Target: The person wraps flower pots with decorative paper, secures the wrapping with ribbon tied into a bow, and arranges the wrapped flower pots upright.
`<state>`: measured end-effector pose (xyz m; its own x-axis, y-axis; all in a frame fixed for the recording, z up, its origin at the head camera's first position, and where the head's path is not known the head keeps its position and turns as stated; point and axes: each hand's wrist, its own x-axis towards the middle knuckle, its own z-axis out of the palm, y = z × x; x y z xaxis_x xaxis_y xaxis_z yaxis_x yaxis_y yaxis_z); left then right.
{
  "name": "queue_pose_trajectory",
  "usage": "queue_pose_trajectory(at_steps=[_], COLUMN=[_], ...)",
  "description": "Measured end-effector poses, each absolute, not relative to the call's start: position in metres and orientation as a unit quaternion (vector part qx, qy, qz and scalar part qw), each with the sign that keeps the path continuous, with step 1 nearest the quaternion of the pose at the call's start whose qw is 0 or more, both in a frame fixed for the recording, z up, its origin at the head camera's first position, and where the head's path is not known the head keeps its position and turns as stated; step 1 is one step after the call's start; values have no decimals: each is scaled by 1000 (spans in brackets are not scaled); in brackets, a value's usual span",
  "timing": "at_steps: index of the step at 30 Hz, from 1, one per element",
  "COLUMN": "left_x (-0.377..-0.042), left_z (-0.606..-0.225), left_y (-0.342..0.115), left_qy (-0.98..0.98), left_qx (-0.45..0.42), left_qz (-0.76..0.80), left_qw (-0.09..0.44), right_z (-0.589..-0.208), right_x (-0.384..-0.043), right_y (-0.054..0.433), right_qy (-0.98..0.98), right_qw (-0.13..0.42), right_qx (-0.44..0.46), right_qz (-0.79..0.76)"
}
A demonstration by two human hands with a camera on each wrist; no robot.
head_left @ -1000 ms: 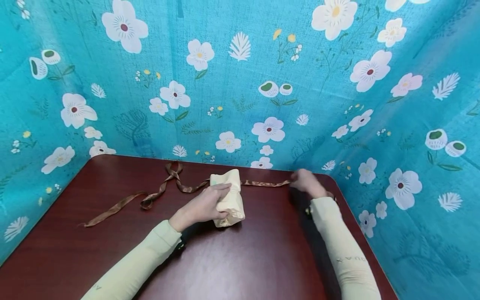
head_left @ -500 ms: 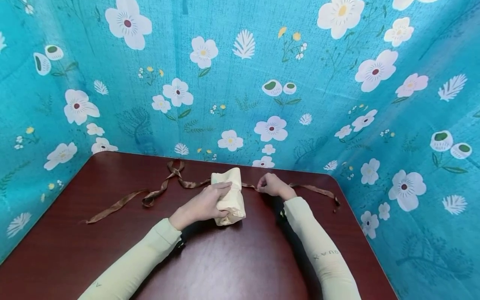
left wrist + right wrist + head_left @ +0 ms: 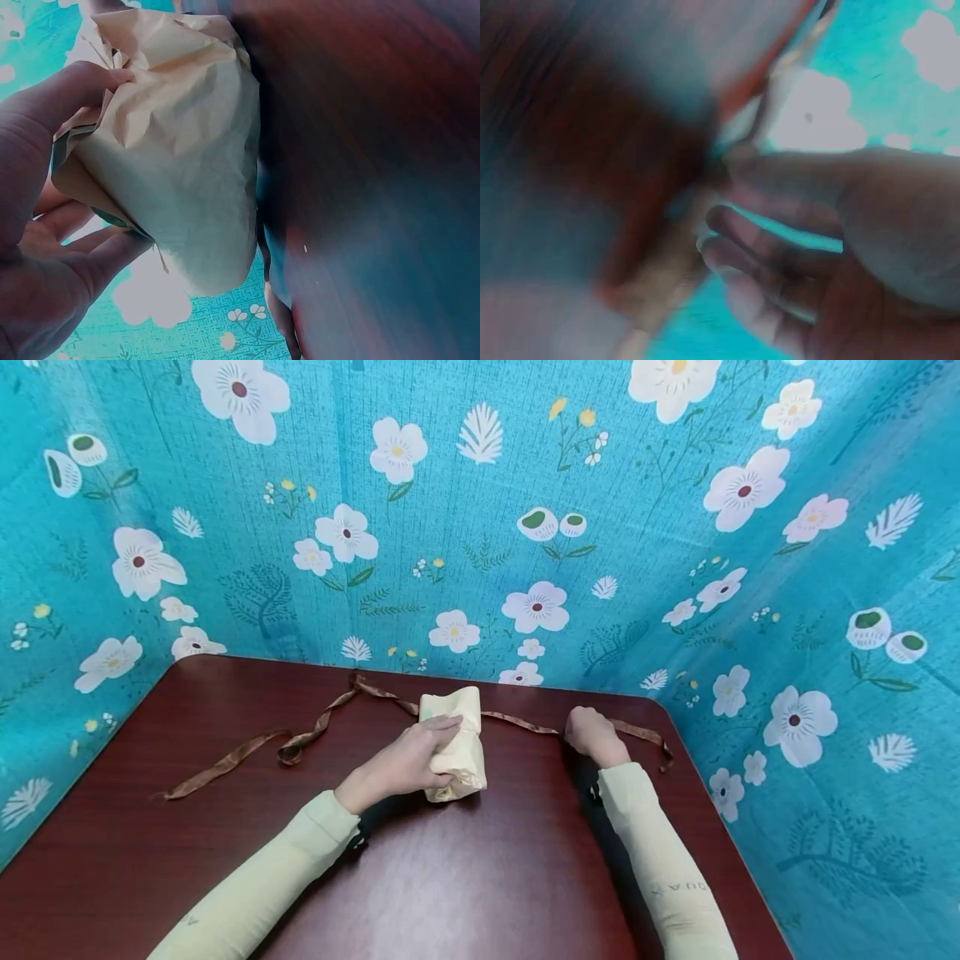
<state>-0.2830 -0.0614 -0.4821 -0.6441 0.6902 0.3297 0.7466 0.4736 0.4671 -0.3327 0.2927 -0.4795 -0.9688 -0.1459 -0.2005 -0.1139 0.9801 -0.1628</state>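
In the head view, a small package (image 3: 467,752) wrapped in crumpled cream paper lies on the table. My left hand (image 3: 401,764) grips it from the left, thumb at the near end and fingers over its top. The left wrist view shows the thumb pressing the folded paper (image 3: 180,150). A long brown ribbon (image 3: 519,721) runs out from both sides of the package; whether it passes under or behind cannot be told. To the right, my right hand (image 3: 594,737) pinches the ribbon, its loose end trailing beyond. The right wrist view is blurred around the fingertips (image 3: 742,165).
A dark reddish-brown table (image 3: 450,877) carries everything. The ribbon's left length (image 3: 225,766) lies twisted across the table's left part. A turquoise flowered curtain (image 3: 465,527) hangs along the back and both sides.
The right hand went left along the ribbon towards the package, then back right, drawing ribbon with it. The ribbon's loop at the back left has straightened into a bend. The left hand stays on the package.
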Motion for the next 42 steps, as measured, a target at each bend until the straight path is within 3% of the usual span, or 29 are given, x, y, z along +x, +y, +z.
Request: queue_pose_trajectory(at_steps=[4,11,20,27,35,42], left_x=[-281,-278,-271,-256,-259,-262], left_z=[-482,-481,-484,-482,-476,-485], left_y=[-62,-63,-61,-60,-73,-76], left_qy=[-854,-858,-901,-923,-903,-896], left_qx=[-423,-409,-341,-318,-365,-375], left_qz=[-299,-305,-250,-203,-226,-234], left_qw=[44,49,95,78,27,44], right_z=[-466,-456,-479,-486,-488,-489], right_x=[-305,-264,-249,-246,-244,-242], right_y=[259,194,156,142,138,139], right_qy=[972,907,925,945,948,946], right_qw=[66,127,46,11,-16,-20], right_qx=[-188,-301,-260,-223,-226,-217], right_qz=[-123,-267,-274,-238,-222,-241])
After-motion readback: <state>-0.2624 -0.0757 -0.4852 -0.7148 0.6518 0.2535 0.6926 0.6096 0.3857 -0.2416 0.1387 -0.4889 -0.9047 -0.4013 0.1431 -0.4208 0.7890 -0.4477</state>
